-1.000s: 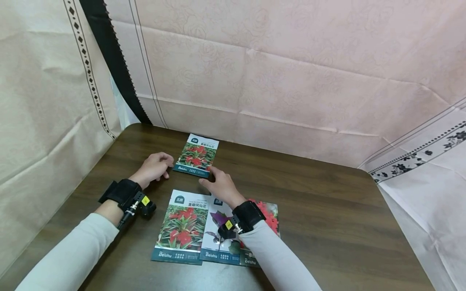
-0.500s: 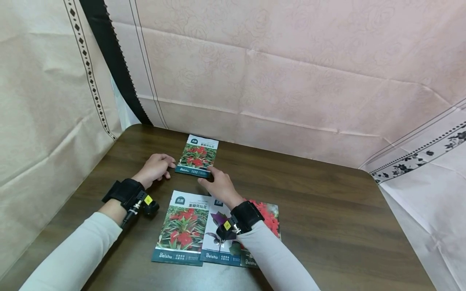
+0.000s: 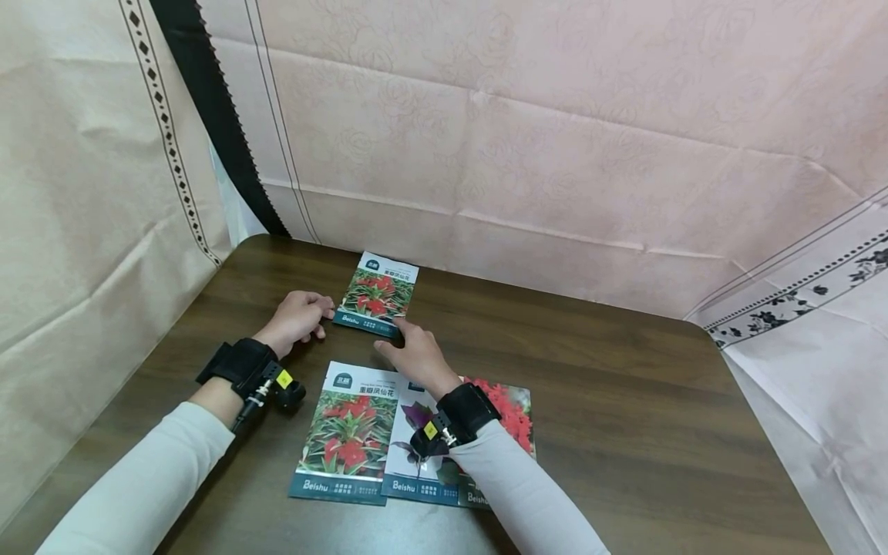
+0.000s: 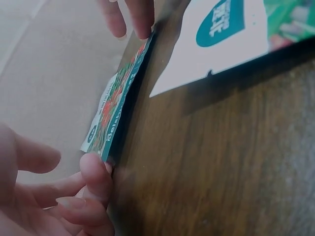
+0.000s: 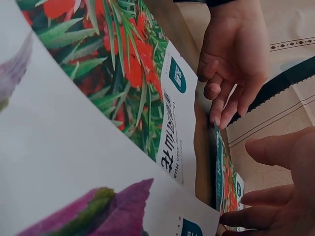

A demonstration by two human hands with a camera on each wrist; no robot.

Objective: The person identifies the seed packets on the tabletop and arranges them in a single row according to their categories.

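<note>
A small seed packet (image 3: 377, 294) with red flowers lies near the table's far edge in the head view. My left hand (image 3: 297, 321) touches its near left corner with the fingertips; the left wrist view shows the thumb apart from the packet. At the near right corner, fingers of my right hand (image 3: 421, 356) touch it, with the thumb held away. Closer to me lie three larger packets: one with red flowers (image 3: 347, 435), one with a purple plant (image 3: 405, 462), and one with a red bloom (image 3: 515, 416). My right forearm and wrist partly cover the last two.
The brown wooden table (image 3: 624, 432) has rounded far corners. A pale cloth (image 3: 527, 154) hangs behind it, and another cloth (image 3: 83, 231) hangs at the left. Both wrists wear black straps with small cameras. The larger packets sit edge to edge or slightly overlapping.
The small packet has shifted and turned very slightly. My left hand has edged to the right along with its left corner. My right hand has drifted a little to the left.
</note>
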